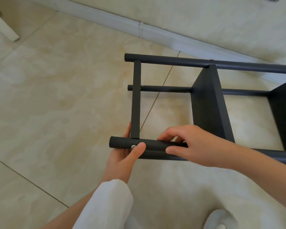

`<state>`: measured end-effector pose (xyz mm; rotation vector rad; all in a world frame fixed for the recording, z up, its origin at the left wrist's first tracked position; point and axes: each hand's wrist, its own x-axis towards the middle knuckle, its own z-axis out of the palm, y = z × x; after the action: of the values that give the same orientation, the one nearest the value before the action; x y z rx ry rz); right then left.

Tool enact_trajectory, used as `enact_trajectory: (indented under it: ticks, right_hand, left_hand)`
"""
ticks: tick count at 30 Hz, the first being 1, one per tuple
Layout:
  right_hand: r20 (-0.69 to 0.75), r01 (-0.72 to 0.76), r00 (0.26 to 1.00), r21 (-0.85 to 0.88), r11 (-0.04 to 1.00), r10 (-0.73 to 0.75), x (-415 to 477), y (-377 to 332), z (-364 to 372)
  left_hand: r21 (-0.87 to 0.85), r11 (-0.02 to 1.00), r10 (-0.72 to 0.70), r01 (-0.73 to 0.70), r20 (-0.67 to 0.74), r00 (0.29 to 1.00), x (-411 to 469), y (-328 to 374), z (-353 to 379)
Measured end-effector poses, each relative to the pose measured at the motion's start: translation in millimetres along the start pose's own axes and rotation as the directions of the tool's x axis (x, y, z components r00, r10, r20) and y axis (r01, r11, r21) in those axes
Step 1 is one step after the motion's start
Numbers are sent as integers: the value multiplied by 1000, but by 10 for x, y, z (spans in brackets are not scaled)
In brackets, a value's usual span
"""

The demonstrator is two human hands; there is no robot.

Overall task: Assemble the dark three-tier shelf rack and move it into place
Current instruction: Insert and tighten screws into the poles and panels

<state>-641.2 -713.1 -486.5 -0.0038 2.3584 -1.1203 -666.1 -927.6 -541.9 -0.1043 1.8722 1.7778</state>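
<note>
The dark shelf rack lies on its side on the tiled floor, its round posts running left to right. A flat crossbar joins the far post to the near post at the left end. Two shelf panels stand on edge at the right. My left hand wraps the near post from below, thumb beside a silver screw at the crossbar joint. My right hand grips the same post just to the right, fingers curled over it.
A white baseboard and a pale wall run across the back. A white furniture leg stands at the far left. My white shoe shows at the bottom right, and a white cloth-covered leg lies below my left hand.
</note>
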Motion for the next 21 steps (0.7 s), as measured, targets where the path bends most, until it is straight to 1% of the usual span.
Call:
enact_trajectory:
  ticks: [5, 11, 16, 21]
  right_hand:
    - [-113, -9, 994, -86, 996, -1, -148, -255, -232]
    - [-242, -48, 970, -187, 981, 2, -472, -608, -716]
    - [-350, -47, 937, -195, 980, -24, -706, -953, -1000]
    - [-438, -25, 899, -116, 993, -28, -979, -1270, -1188]
  left_hand:
    - [104, 987, 118, -118, 7, 993, 40, 469, -9]
    - [115, 955, 270, -273, 48, 962, 1, 1251, 160]
    - [208, 888, 399, -411, 97, 912, -48, 1905, 279]
    - [332, 809, 479, -486, 108, 871, -158, 2466, 342]
